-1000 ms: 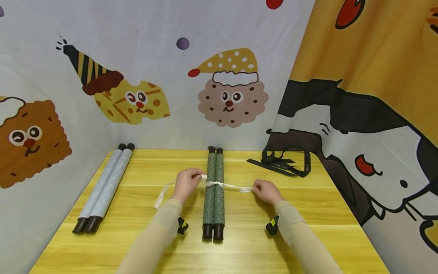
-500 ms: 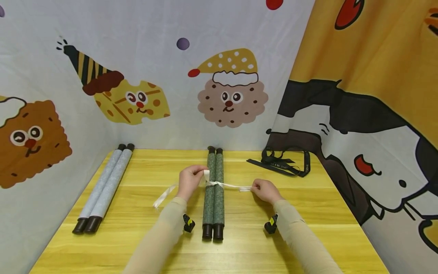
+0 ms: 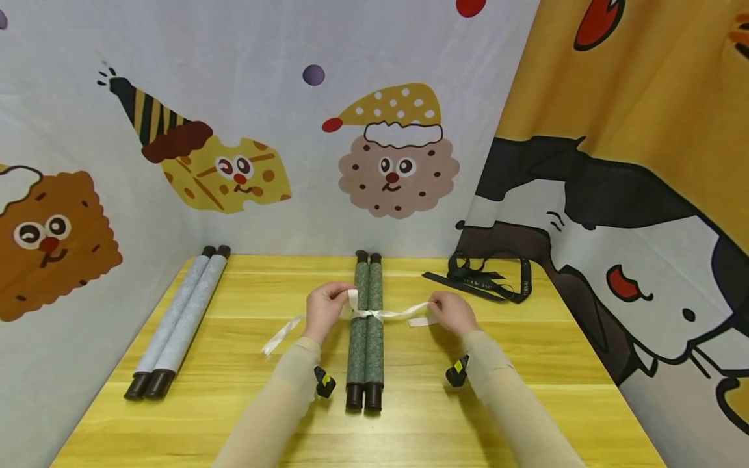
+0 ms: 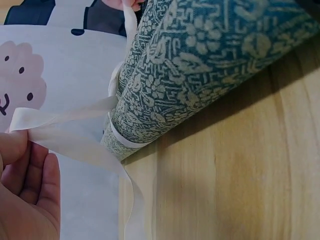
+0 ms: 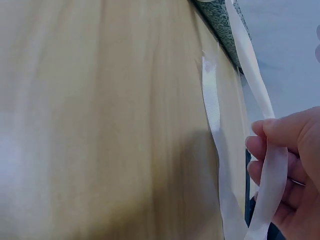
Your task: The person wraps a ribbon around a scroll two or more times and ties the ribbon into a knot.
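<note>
A green patterned scroll (image 3: 365, 351), rolled from both ends into two side-by-side rolls with dark brown end knobs, lies upright in the middle of the table. White ribbon (image 3: 404, 314) circles it and crosses in a knot on top. My left hand (image 3: 324, 311) pinches a folded loop of the ribbon (image 4: 67, 132) between thumb and finger just left of the scroll, its loose tail trailing left on the table. On the right, my right hand (image 3: 453, 313) pinches the other length of ribbon (image 5: 252, 75), which slants from the knot; its free end (image 5: 211, 95) hangs below the fingers.
A second rolled scroll (image 3: 181, 318), pale blue-grey with dark knobs, lies at the table's left side. Black lettered ribbon (image 3: 486, 281) sits in a heap at the back right. Printed cloth (image 3: 263, 65) hangs behind the wooden table (image 3: 409, 432).
My left hand has shifted slightly right and drawn its ribbon up into a taller loop. My right hand has risen a little, lifting its ribbon, which now slopes upward from the knot.
</note>
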### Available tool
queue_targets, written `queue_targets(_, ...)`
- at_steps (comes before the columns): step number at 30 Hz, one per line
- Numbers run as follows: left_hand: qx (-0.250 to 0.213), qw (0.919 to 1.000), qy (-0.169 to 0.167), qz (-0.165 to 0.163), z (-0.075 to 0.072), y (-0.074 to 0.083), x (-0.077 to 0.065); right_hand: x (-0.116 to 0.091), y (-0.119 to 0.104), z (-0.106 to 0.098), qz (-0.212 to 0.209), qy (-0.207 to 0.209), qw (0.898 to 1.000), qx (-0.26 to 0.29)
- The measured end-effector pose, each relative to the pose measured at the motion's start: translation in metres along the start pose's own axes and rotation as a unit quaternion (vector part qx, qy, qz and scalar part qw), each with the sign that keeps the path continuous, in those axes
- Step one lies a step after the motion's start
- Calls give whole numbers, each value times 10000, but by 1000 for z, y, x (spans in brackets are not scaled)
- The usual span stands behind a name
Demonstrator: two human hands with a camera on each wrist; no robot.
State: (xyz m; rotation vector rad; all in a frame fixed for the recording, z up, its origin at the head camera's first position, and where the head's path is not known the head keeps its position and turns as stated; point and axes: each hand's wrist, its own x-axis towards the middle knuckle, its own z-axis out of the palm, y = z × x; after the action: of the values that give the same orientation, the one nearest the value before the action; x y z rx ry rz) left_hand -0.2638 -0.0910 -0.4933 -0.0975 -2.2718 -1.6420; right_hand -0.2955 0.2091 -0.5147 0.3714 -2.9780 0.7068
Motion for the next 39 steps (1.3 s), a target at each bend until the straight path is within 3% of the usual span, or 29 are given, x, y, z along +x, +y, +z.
queue_targets(8, -42, 9998, 10, -192, 1, 0, 0, 5, -5, -3, -479, 311, 9981, -241)
queue_targets(17, 4, 9997, 11, -240, 1, -4, 0, -3, -14, -8, -919, -2, 9956, -198)
queue_targets(23, -69, 9994, -50, -348, 1, -4, 0, -10, -14, -1, -1070, -249, 9927, -491)
queue_targets(33, 49, 9996, -31, -287, 3, -6, 0, -17, -8, 15, -1288, -227, 9816, -1394)
queue_targets(36, 27, 9996, -19, -291, 3, -6, -1, -17, -8, 13, -1139, -368, 9848, -1257)
queue_targets(39, 5, 9995, -28, -324, 3, -6, -2, -15, -9, -2, -883, -529, 9928, -620)
